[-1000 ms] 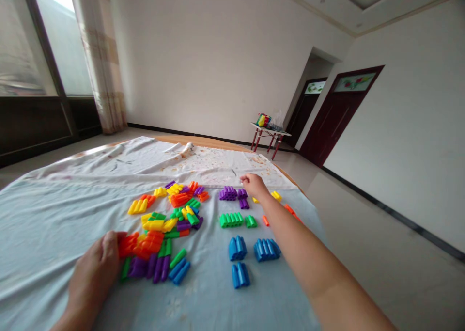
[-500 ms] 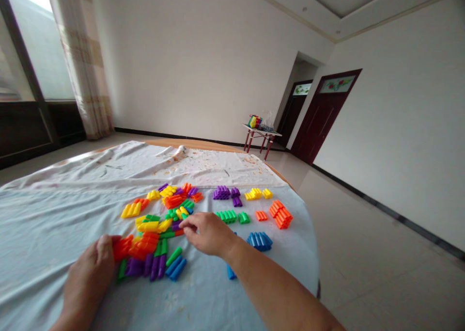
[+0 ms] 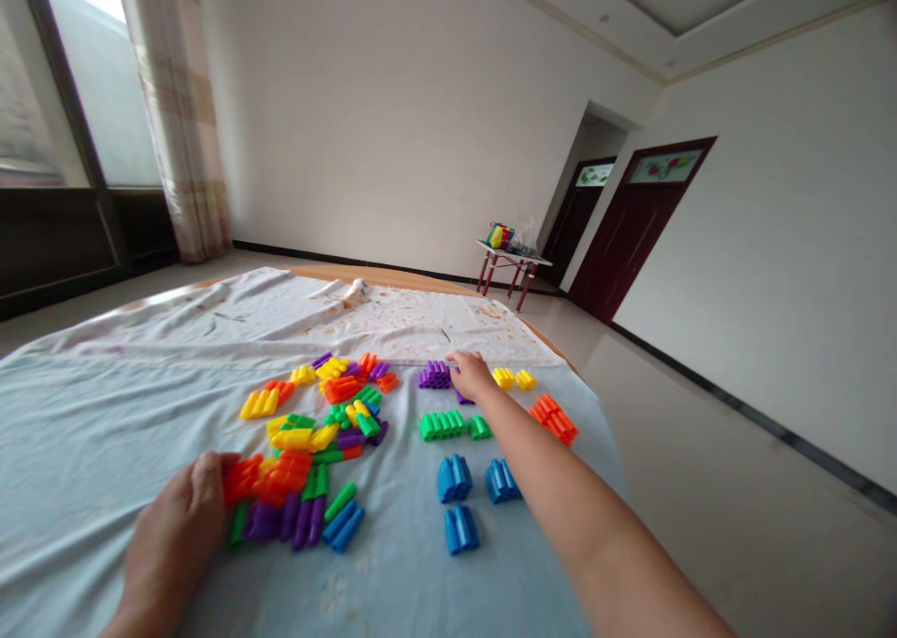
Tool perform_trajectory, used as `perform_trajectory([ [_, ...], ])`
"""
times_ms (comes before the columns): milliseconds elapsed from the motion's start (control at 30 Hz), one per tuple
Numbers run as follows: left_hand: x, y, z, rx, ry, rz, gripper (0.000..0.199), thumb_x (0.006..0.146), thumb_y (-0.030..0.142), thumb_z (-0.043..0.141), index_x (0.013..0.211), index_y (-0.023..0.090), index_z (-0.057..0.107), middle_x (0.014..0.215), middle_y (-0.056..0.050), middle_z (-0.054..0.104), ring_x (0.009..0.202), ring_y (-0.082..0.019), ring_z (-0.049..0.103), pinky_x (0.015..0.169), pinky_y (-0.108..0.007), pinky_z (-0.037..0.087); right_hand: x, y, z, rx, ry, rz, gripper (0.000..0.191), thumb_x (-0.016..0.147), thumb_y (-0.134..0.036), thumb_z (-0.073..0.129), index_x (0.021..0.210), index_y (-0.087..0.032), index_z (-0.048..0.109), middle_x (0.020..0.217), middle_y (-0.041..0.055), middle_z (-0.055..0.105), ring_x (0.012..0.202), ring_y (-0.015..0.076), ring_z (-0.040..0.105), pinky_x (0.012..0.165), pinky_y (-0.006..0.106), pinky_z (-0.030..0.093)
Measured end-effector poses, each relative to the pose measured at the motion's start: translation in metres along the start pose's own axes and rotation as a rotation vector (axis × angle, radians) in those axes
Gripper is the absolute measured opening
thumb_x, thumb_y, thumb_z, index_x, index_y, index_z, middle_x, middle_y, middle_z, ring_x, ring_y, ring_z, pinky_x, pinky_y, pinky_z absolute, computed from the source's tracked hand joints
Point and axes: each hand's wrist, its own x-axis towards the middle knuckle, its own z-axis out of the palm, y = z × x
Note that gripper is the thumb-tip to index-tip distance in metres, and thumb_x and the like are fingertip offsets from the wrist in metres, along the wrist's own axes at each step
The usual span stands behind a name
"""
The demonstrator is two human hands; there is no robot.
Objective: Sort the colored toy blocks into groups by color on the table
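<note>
My left hand (image 3: 178, 526) rests at the left of a mixed pile, its fingers on orange tube pieces (image 3: 242, 479). My right hand (image 3: 471, 375) is over the purple pieces at the back, its fingers closed at the right end of the purple stack (image 3: 434, 375); whatever they hold is hidden. In front of it lie green pieces (image 3: 441, 425) and blue pieces (image 3: 455, 478). Yellow pieces (image 3: 503, 378) and orange pieces (image 3: 553, 419) sit to the right of my right hand and forearm.
A white and pale blue cloth (image 3: 392, 582) covers the round table. Farther back, a small table (image 3: 515, 253) bears a colourful bag (image 3: 500, 236) and a clear plastic bag. Dark red doors (image 3: 641, 227) and a curtain (image 3: 183, 115) stand beyond.
My right hand has moved from the mixed pile to the right and back, to the purple pieces. Blue pieces once behind my forearm now show. My left hand stays at the orange pieces.
</note>
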Motion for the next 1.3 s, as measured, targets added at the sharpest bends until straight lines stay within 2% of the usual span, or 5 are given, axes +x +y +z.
perform_trajectory([
  [300,-0.002,0.004,-0.003,-0.088,-0.044,-0.101,0.053,0.085,0.045,0.017,0.092,0.019,0.063,0.099,-0.012,0.069,0.094,-0.026,0.061,0.083,-0.036,0.045,0.035,-0.008,0.021,-0.052,-0.115,-0.021,0.042,0.076,-0.015,0.058,0.113,-0.033,0.062,0.116,-0.0005,0.065,0.117,0.0233,0.048,0.095,0.038,0.038],
  [500,0.000,0.000,-0.001,-0.092,-0.064,-0.111,0.054,0.085,0.047,0.017,0.090,0.019,0.063,0.100,-0.011,0.069,0.098,-0.027,0.060,0.087,-0.036,0.044,0.035,0.022,0.002,-0.046,0.012,0.073,0.043,0.083,-0.017,0.052,0.124,-0.029,0.055,0.129,0.0031,0.056,0.121,0.0244,0.044,0.097,0.040,0.036],
  [733,0.005,-0.007,0.005,-0.087,-0.092,-0.147,0.060,0.085,0.052,0.012,0.094,0.020,0.062,0.108,-0.012,0.066,0.104,-0.029,0.057,0.090,-0.038,0.041,0.015,0.052,-0.003,0.036,0.031,0.133,0.043,0.079,-0.010,0.055,0.119,-0.023,0.058,0.125,0.0076,0.059,0.119,0.0243,0.049,0.098,0.039,0.037],
  [933,0.006,-0.010,0.005,-0.084,-0.078,-0.145,0.060,0.085,0.052,0.013,0.094,0.020,0.062,0.104,-0.012,0.067,0.100,-0.028,0.059,0.088,-0.038,0.042,0.012,0.046,0.013,0.237,0.023,0.093,0.045,0.080,-0.016,0.058,0.125,-0.016,0.053,0.118,0.0095,0.063,0.108,0.0173,0.058,0.093,0.026,0.044],
  [1300,0.005,-0.008,0.003,-0.056,-0.078,-0.124,0.056,0.085,0.049,0.015,0.095,0.020,0.062,0.103,-0.011,0.068,0.098,-0.028,0.060,0.085,-0.038,0.043,0.029,0.037,0.041,0.442,-0.029,0.173,0.040,0.085,-0.020,0.049,0.125,-0.018,0.049,0.111,0.0070,0.067,0.090,0.0147,0.065,0.082,0.027,0.050],
])
